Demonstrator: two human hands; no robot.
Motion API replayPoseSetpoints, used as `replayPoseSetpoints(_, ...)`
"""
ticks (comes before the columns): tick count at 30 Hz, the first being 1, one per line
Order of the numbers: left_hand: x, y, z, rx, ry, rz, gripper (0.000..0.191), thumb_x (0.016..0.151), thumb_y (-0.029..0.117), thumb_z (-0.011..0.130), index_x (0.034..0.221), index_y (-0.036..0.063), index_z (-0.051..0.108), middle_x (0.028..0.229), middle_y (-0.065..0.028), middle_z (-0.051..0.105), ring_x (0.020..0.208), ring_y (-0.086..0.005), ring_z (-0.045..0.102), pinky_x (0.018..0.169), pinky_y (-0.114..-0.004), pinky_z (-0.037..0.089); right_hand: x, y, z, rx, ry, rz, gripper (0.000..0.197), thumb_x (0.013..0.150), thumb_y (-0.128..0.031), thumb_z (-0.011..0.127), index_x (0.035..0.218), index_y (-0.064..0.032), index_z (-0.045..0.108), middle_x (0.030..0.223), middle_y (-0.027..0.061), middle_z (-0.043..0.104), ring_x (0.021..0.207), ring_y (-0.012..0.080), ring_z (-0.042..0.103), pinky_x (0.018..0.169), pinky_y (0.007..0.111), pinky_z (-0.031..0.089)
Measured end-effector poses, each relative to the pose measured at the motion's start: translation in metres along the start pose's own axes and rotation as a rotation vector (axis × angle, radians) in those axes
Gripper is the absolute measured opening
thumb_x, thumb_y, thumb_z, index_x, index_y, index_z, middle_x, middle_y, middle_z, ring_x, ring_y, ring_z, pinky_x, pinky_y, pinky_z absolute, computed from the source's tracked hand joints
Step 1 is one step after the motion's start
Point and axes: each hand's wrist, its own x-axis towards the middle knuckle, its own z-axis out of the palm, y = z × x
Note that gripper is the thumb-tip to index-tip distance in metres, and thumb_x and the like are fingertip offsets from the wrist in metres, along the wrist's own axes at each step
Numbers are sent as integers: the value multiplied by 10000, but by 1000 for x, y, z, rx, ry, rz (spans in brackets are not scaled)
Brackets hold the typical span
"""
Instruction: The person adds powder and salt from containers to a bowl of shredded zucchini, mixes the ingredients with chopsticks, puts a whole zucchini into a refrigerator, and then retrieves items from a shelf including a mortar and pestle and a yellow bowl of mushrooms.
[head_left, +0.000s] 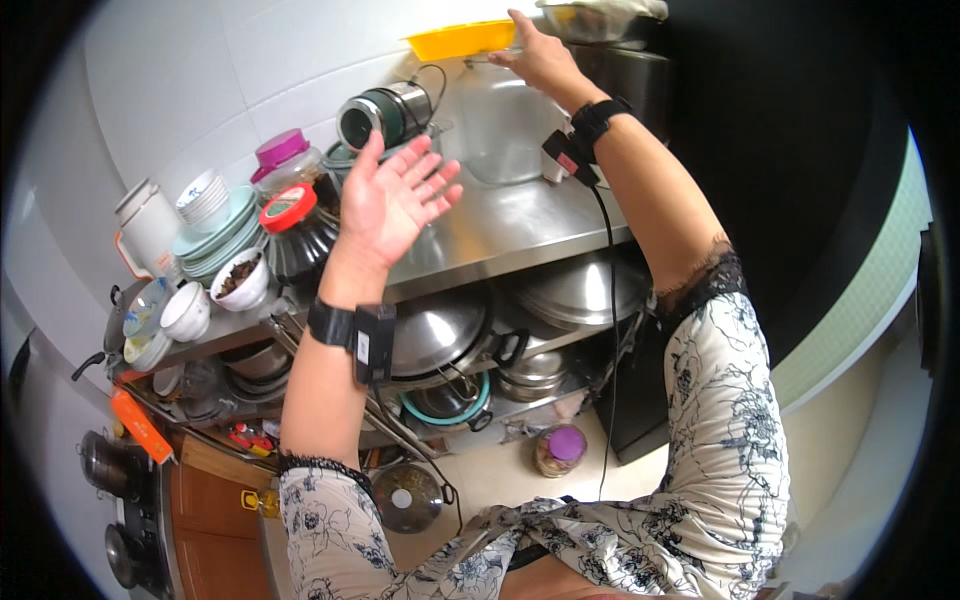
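Note:
My left hand (394, 195) is raised over the metal shelf (480, 225), palm up with fingers apart and holding nothing. Behind its fingers lie a steel and dark green cylindrical appliance (382, 112) with a cord and a jar with a red lid (289, 208). At the back, my right hand (544, 60) reaches to the right end of a yellow plastic tray (465, 39). Its thumb and a finger are spread around that end; whether they grip it is unclear. Below the tray stands a large clear glass jar (502, 127). Both wrists wear black straps with small devices.
Left on the shelf are stacked plates (217, 240), bowls (185, 311), a white jug (146, 225) and a purple-lidded jar (285, 154). A steel pot (626, 82) stands at right. Lidded pans (435, 334) fill the lower tiers. Another purple-lidded jar (561, 450) stands on the floor. A cable (613, 337) hangs down.

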Motion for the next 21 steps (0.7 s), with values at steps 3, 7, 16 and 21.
replayPoseSetpoints(3, -11, 7, -16, -31, -23, -56, 586, 887, 464, 490, 1201, -30, 456, 1155, -189, 512, 1140, -352, 470, 938, -494, 408, 24, 2, 24, -71, 14, -3, 671, 757, -459, 665, 1323, -220, 397, 1083, 164, 619, 1005, 335, 594, 840, 410, 477)
replayPoseSetpoints(7, -28, 8, -35, -32, -2, -41, 540, 898, 430, 487, 1206, -13, 463, 1176, -186, 510, 1149, -349, 467, 944, -479, 405, 22, 11, 28, 66, 119, -58, 304, 809, -294, 648, 1052, -115, 612, 929, 172, 653, 860, 330, 632, 776, 390, 493)
replayPoseSetpoints(16, -91, -80, -25, -60, 168, 17, 527, 888, 395, 524, 1255, 25, 439, 1225, -184, 491, 1213, -382, 414, 969, -501, 379, -160, 64, -49, 496, 103, -436, 221, 716, -13, 684, 906, -51, 579, 795, 127, 599, 669, 272, 597, 590, 326, 485)
replayPoseSetpoints(21, -150, -176, -1, -69, 317, 68, 637, 867, 437, 553, 1350, 79, 343, 1342, -165, 424, 1230, -386, 405, 953, -591, 365, -298, 64, -69, 620, -247, -446, 244, 690, 43, 630, 901, -67, 575, 801, 116, 565, 717, 293, 592, 609, 330, 482)
